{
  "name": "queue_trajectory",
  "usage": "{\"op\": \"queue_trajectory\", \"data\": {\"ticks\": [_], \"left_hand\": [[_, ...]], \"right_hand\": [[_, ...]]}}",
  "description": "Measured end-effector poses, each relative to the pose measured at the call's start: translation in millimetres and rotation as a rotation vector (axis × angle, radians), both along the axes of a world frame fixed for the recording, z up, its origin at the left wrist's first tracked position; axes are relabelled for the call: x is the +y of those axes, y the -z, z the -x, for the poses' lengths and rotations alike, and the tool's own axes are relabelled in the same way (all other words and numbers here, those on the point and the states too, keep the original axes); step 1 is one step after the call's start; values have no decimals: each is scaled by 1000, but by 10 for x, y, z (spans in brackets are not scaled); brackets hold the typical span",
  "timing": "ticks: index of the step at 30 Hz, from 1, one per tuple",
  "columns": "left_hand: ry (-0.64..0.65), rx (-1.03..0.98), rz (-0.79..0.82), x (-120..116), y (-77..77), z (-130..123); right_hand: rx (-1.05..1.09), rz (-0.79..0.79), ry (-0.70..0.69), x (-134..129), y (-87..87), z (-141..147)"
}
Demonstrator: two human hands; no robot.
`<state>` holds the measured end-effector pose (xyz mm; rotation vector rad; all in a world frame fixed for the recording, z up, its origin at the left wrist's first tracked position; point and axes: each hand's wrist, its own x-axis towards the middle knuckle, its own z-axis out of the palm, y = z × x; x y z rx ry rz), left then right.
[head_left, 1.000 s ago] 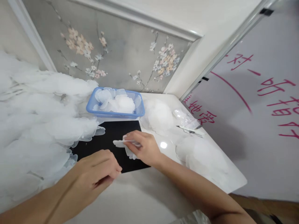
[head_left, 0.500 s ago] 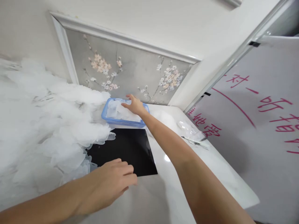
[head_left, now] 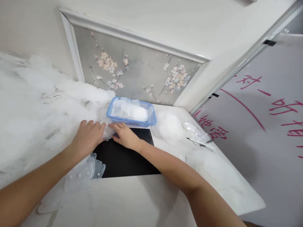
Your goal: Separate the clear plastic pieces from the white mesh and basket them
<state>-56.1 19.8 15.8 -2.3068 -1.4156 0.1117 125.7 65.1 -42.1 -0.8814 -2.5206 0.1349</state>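
Both hands meet at the back left of a black mat (head_left: 127, 160). My left hand (head_left: 88, 136) is curled, knuckles up, over the edge of a big pile of translucent white plastic pieces (head_left: 35, 126). Beside it, my right hand (head_left: 125, 136) has its fingertips on a small clear piece (head_left: 108, 131) at the pile's edge; its fingers are bent and close together. What lies under my left fingers is hidden. Just behind the hands stands a blue basket (head_left: 132, 121) holding similar white pieces (head_left: 132, 111).
More white pieces (head_left: 169, 126) and a clear plastic bag (head_left: 195, 130) lie right of the basket, near a thin tool (head_left: 201, 144). A whiteboard (head_left: 260, 151) with red writing stands at the right, and a framed floral panel (head_left: 142, 69) is behind.
My right hand has left the basket and come down to the pile's edge. My left hand has moved up from the mat's front to the same spot. The view has shifted slightly.
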Motion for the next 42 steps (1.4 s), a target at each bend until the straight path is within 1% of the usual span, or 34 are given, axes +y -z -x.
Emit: {"op": "queue_trajectory", "data": {"ticks": [2, 4, 5, 7, 9, 10, 12, 15, 17, 20, 21, 23, 27, 30, 32, 33, 35, 37, 38, 39, 40, 41, 42], "left_hand": [[43, 9, 33, -4, -37, -36], [78, -29, 20, -75, -76, -116], [98, -56, 25, -131, -84, -163], [145, -91, 100, -263, -59, -247], [177, -83, 208, -380, 15, -304], [182, -74, 230, -420, 61, -323], [176, -80, 215, -453, 153, -351], [199, -140, 133, -415, 277, -412], [280, -176, 111, -378, 368, -473], [410, -184, 124, -343, 498, -552], [425, -174, 123, -333, 525, -565], [407, -150, 110, -308, 538, -571], [313, -153, 58, -245, 464, -555], [273, -201, 56, -212, 403, -566], [281, -320, 94, -191, 331, -574], [286, -419, 127, -178, 271, -573], [266, -661, 217, -149, 91, -554], [184, -865, 320, -137, -134, -518], [163, -929, 377, -154, -239, -499], [167, -969, 443, -195, -322, -483], [197, -989, 510, -268, -371, -470], [226, -986, 562, -376, -379, -462], [265, -973, 616, -516, -345, -457]], "right_hand": [[41, -17, 1, 14, -23, -12], [69, -125, -11, -15, -107, -133], [75, -193, -24, -56, -147, -231], [74, -301, -49, -186, -182, -475], [54, -348, -38, -340, -135, -745], [53, -354, -33, -411, -85, -874], [85, -322, 10, -524, 33, -1094], [200, -223, 149, -624, 155, -1289], [289, -148, 204, -665, 162, -1339], [379, -78, 210, -710, 107, -1362], [397, -49, 211, -722, 88, -1368], [453, 63, 211, -744, 64, -1385], [663, 369, 156, -762, 47, -1422], [695, 469, 41, -750, 32, -1434], [697, 495, -24, -740, 32, -1432], [707, 507, -41, -737, 38, -1428], [736, 535, -52, -734, 59, -1417], [762, 561, -58, -736, 81, -1401], [772, 569, -61, -738, 89, -1394], [778, 576, -63, -741, 94, -1386], [778, 582, -64, -744, 96, -1380], [773, 584, -61, -746, 95, -1376], [765, 583, -54, -749, 94, -1374]]}}
